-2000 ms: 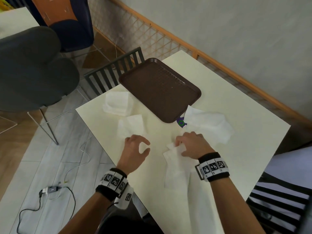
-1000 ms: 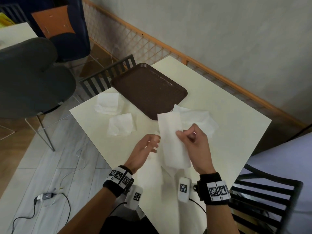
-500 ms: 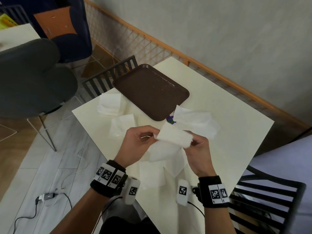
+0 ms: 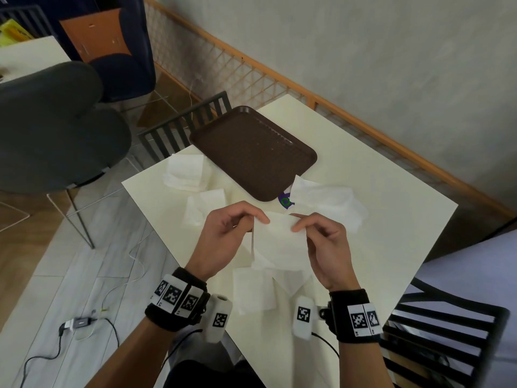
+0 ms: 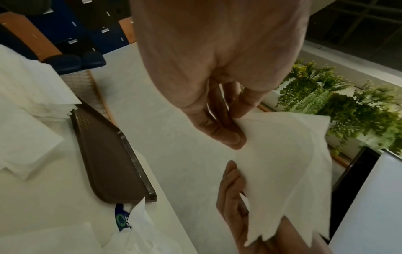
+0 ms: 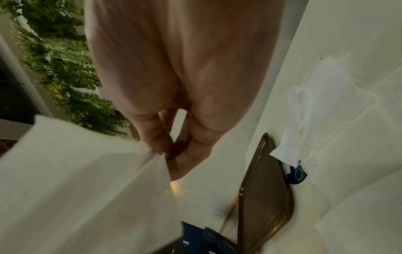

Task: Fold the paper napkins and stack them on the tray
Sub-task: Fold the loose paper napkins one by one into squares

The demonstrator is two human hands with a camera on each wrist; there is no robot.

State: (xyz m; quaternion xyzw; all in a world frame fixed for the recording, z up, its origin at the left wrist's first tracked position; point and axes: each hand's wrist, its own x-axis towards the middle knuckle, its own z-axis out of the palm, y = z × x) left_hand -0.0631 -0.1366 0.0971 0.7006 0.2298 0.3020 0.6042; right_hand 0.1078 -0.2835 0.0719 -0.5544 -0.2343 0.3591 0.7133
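A white paper napkin [image 4: 279,242] hangs in the air over the table's near half, held by both hands at its top edge. My left hand [image 4: 261,219] pinches its left top corner [image 5: 241,137]. My right hand [image 4: 295,226] pinches the right top corner [image 6: 158,153]. The brown tray [image 4: 251,152] lies bare at the table's far corner [image 5: 113,154] [image 6: 263,197]. Another napkin [image 4: 257,289] lies flat on the table below the held one. A folded napkin [image 4: 205,207] and a small stack of napkins [image 4: 187,172] lie left of the tray.
A white plastic wrapper [image 4: 327,203] with a blue-green logo [image 4: 285,201] lies right of the tray. Dark slatted chairs stand behind the tray [image 4: 181,127] and at the right [image 4: 447,345]. A grey chair [image 4: 50,130] stands on the left; a cable [image 4: 78,326] lies on the floor.
The right hand lifted a napkin from the table, the left hand joined it, and both now hold it by its top corners, hanging flat instead of bunched.
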